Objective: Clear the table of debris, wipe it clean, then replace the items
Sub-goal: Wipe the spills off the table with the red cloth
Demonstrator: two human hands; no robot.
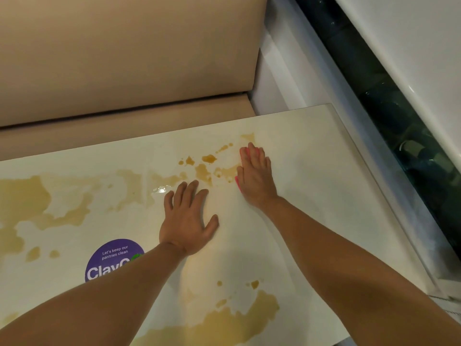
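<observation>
The right hand [254, 176] lies flat on the white table [324, 156], fingers straight, pressing down on a pink cloth [245, 152]. Only thin pink edges peek out, one by the fingertips and one by the thumb, so the hand covers nearly all of it. The cloth sits at about 1 o'clock from the middle of the picture, right at the edge of some brown spill drops [208, 159]. It looks thin and soft, so it should bend and soak up wet stuff, and it will probably slide easily on this smooth, shiny top. A flat palm on top looks like the best way to push it, so it does not bunch up. The left hand [188, 218] rests on the table too, fingers spread and straight, holding nothing. A wide pale brown puddle [25, 196] spreads at 9 o'clock, and another big one [237, 323] lies at 6 o'clock. A round purple sticker [109, 260] sits at 7 o'clock, partly under the left arm. A tan padded seat [124, 53] fills the top at 11 o'clock. Lots of wiping is left, I think.
</observation>
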